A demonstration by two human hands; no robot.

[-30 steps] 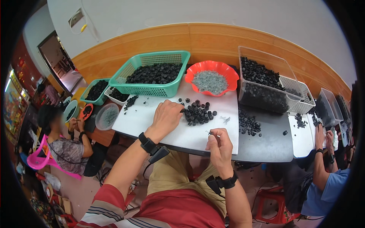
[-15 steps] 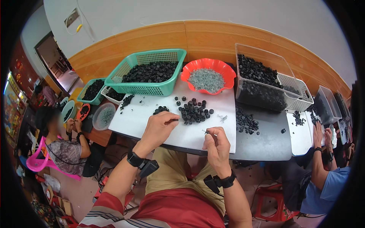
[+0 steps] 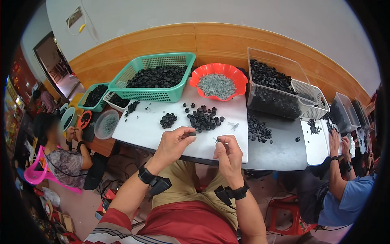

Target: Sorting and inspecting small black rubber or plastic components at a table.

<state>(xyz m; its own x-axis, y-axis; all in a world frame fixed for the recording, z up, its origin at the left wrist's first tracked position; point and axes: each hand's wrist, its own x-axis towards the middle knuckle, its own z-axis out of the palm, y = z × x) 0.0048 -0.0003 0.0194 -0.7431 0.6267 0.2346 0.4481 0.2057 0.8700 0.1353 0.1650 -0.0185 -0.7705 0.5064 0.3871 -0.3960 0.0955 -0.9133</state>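
A small black cap (image 3: 192,133) is pinched between the thumb and fingers of my left hand (image 3: 175,143), just over the near part of the white board (image 3: 142,124). To its right, my right hand (image 3: 230,151) grips a small black piece (image 3: 218,140) with a thin metal pin sticking out; its exact form is too small to tell. The two hands are apart. Beyond them lie a heap of black caps (image 3: 204,118) and, left of it, a smaller cluster of caps (image 3: 168,120). A few loose metal pins (image 3: 233,126) rest on the board's right side.
At the back stand a green basket (image 3: 174,96) of black parts, a red scalloped bowl (image 3: 243,79) of metal pins and a clear bin (image 3: 276,106) of black parts. More black parts (image 3: 259,129) lie on the dark table. One person sits at left, another at right.
My left hand has come back from the caps, uncovering the smaller cluster, and a black cap now shows in its fingertips. My right hand keeps its grip on the small piece.
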